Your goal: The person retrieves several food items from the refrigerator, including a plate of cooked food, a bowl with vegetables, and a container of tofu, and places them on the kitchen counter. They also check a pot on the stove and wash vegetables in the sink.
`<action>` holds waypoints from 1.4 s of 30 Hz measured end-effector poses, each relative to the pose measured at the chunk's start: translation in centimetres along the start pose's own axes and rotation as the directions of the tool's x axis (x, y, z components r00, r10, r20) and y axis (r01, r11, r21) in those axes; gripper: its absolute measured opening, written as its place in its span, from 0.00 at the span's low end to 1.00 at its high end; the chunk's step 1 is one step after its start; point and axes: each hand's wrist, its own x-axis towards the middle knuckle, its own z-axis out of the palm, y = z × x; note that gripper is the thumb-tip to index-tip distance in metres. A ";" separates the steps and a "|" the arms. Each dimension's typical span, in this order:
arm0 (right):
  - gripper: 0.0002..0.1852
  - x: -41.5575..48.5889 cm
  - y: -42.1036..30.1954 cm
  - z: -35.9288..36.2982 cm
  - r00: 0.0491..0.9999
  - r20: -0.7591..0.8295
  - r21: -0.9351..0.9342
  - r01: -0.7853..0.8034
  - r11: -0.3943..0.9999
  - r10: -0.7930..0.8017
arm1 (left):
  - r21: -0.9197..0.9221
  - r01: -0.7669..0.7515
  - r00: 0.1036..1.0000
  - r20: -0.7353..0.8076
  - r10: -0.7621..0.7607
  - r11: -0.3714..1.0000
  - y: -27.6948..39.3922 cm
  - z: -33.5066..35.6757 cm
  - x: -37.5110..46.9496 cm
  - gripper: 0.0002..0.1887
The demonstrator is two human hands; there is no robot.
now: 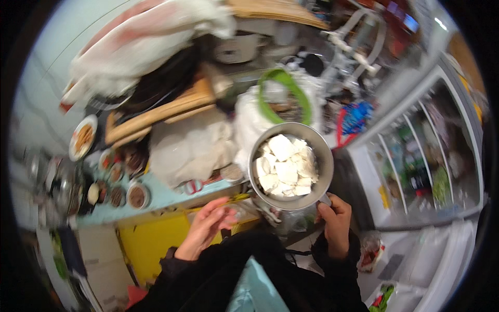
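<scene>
My right hand grips the short handle of a round metal pan, held up in front of me. White chunks that look like tofu fill much of the pan. To its left, my left hand is raised with nothing in it, its fingers apart and partly curled. That hand is over the front edge of the light blue counter, apart from the pan. Just beyond the pan stands a white sack or bag with a green ring around its mouth.
An upright glass-fronted fridge stands at right, with a white compartment below. Small bowls of seasonings line the counter's left side, near a plate of food. Wooden boards, a white cloth and a rice cooker sit farther back.
</scene>
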 end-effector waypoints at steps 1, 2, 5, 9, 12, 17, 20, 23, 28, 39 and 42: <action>0.09 0.1 0.4 1.3 0.998 0.070 0.010 0.003 1.000 -0.004 | -0.047 -0.044 0.998 0.047 0.047 0.998 0.2 0.0 -0.6 0.23; 0.10 0.1 0.8 2.8 0.995 0.102 0.010 -0.008 1.000 0.007 | -0.059 -0.054 0.997 0.054 0.057 0.997 0.5 -0.1 -1.1 0.28; 0.11 -0.3 2.2 6.4 0.975 0.208 0.000 -0.078 0.997 0.076 | -0.140 -0.143 0.982 0.101 0.158 0.980 1.0 -0.9 -2.7 0.40; 0.13 -0.3 4.6 10.7 0.901 0.431 -0.088 -0.004 0.996 0.042 | -0.152 -0.197 0.980 -0.045 0.192 0.969 1.4 -3.4 -5.1 0.41; 0.12 -0.7 6.6 13.8 0.857 0.481 -0.176 -0.113 0.978 0.186 | -0.208 -0.189 0.967 -0.212 0.144 0.960 1.0 -5.9 -6.4 0.37; 0.11 -0.3 10.6 18.6 0.772 0.596 -0.208 -0.118 0.971 0.222 | -0.300 -0.237 0.922 -0.370 0.116 0.924 -0.7 -11.2 -7.7 0.32; 0.10 -0.3 13.9 21.8 0.732 0.628 -0.208 -0.168 0.964 0.263 | -0.308 -0.259 0.910 -0.395 0.125 0.916 -2.2 -15.3 -8.1 0.27; 0.09 -0.6 17.3 25.3 0.733 0.617 -0.342 -0.077 0.936 0.286 | -0.307 -0.246 0.899 -0.426 0.099 0.919 -3.4 -20.9 -8.0 0.24; 0.11 0.1 21.7 29.7 0.657 0.702 -0.299 -0.081 0.951 0.277 | -0.337 -0.258 0.793 -0.609 0.000 0.905 -3.4 -31.2 -5.6 0.29; 0.16 1.2 26.7 35.0 0.685 0.684 -0.305 -0.044 0.951 0.251 | -0.406 -0.402 0.668 -0.743 -0.041 0.821 -1.4 -38.4 -3.4 0.34; 0.16 1.4 28.4 35.9 0.711 0.666 -0.323 0.002 0.946 0.226 | -0.398 -0.417 0.664 -0.748 -0.025 0.817 -1.0 -38.8 -4.0 0.33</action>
